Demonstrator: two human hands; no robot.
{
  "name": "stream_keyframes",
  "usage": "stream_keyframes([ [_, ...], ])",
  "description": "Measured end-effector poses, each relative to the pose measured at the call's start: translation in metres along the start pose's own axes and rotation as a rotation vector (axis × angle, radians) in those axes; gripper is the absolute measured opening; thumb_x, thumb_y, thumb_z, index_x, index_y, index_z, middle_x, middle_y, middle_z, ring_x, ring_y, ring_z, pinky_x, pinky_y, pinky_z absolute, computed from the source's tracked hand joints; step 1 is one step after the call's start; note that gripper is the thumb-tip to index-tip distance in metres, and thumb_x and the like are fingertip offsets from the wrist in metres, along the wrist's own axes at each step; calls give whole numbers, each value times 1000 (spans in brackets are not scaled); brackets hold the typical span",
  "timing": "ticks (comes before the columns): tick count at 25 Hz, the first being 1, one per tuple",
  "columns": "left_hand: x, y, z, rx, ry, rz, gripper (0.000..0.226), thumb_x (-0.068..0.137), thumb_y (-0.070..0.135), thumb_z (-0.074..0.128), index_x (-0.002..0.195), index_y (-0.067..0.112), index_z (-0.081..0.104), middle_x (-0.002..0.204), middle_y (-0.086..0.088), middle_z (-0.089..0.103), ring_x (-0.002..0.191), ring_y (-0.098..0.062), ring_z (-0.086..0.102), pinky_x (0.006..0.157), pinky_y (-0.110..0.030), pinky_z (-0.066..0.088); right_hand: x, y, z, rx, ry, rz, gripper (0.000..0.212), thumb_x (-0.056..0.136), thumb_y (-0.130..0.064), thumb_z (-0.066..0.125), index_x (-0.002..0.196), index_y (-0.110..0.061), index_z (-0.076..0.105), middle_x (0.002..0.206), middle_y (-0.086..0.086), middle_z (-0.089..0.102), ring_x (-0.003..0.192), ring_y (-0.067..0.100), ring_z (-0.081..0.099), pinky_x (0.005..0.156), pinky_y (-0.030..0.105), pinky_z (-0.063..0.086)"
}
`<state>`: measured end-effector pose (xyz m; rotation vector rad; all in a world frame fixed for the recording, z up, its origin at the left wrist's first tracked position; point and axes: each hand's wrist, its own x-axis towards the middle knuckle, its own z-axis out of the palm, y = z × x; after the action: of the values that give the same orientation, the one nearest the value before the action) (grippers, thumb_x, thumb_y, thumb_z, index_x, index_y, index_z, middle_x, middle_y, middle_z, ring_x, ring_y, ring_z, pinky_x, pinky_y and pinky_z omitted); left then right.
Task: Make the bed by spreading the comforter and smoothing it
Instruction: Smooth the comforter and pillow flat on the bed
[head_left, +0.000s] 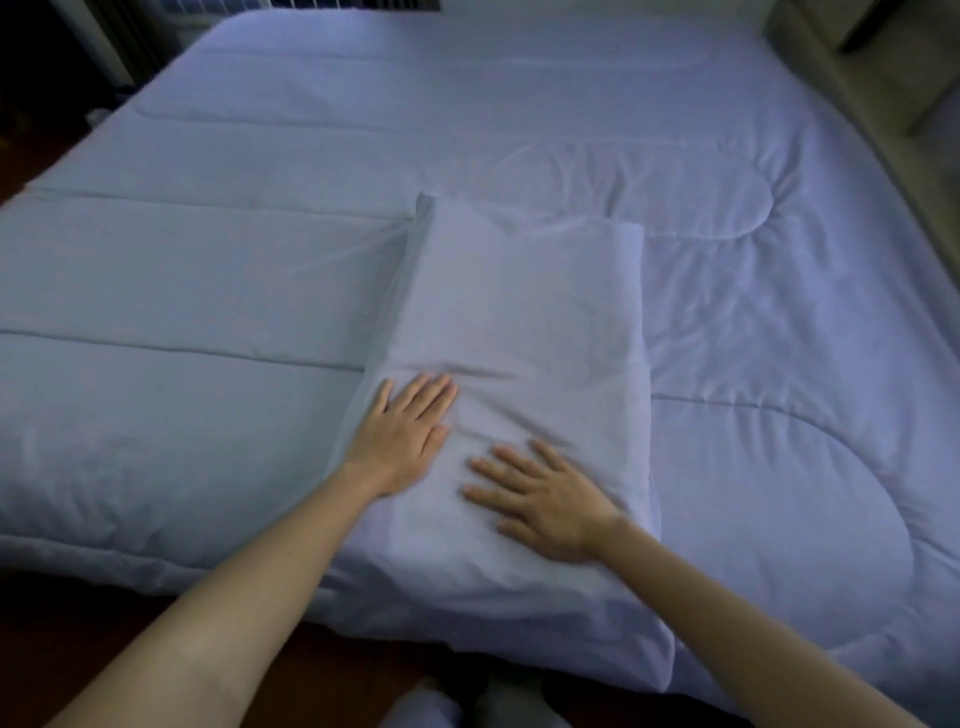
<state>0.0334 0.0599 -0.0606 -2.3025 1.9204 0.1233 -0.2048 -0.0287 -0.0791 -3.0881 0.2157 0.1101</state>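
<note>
A pale blue quilted comforter (218, 291) lies spread across the whole bed, with some creases on its right half. On top of it, near the front edge, lies a pale blue pillow (524, 312), its long side running away from me. My left hand (408, 434) lies flat with straight fingers on the pillow's near left part. My right hand (540, 501) presses flat on the pillow's near right part, fingers spread and pointing left. Wrinkles in the pillowcase run between the two hands.
A dark wooden floor (47, 639) shows along the bed's front edge, and my feet (467, 706) stand at the bottom of the view. A beige piece of furniture (893, 88) stands at the far right, and a white railing (363, 4) at the back.
</note>
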Motion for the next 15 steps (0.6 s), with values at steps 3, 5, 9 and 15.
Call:
stream_keyframes([
  [3, 30, -10, -7, -43, 69, -66, 64, 90, 44, 23, 145, 16, 38, 153, -2, 36, 141, -23, 37, 112, -56, 23, 24, 64, -16, 30, -26, 159, 54, 94, -56, 17, 147, -46, 17, 158, -12, 19, 145, 18, 23, 116, 48, 11],
  [5, 48, -12, -17, -105, 66, -105, 70, 90, 46, 18, 146, 9, 35, 154, -6, 33, 143, -27, 32, 114, -58, 20, 39, 110, -23, 96, -58, 324, 59, 89, -59, 4, 147, -48, 6, 160, -14, 7, 149, 17, 9, 117, 48, 5],
  [9, 30, 16, -10, 37, 159, 446, 63, 99, 48, 17, 144, 9, 38, 150, -8, 41, 138, -26, 40, 111, -52, 29, 53, 184, -29, 193, -82, 660, 50, 98, -53, 14, 147, -48, 6, 161, -13, 2, 149, 16, 2, 116, 57, 3],
  [15, 79, 9, -9, 37, 89, 547, 66, 94, 53, 25, 151, 20, 23, 157, 0, 29, 144, -16, 28, 118, -48, 16, 59, 193, -40, 440, 277, 1070, 46, 97, -32, 33, 143, -29, 36, 158, 1, 22, 147, 27, 14, 114, 60, 9],
])
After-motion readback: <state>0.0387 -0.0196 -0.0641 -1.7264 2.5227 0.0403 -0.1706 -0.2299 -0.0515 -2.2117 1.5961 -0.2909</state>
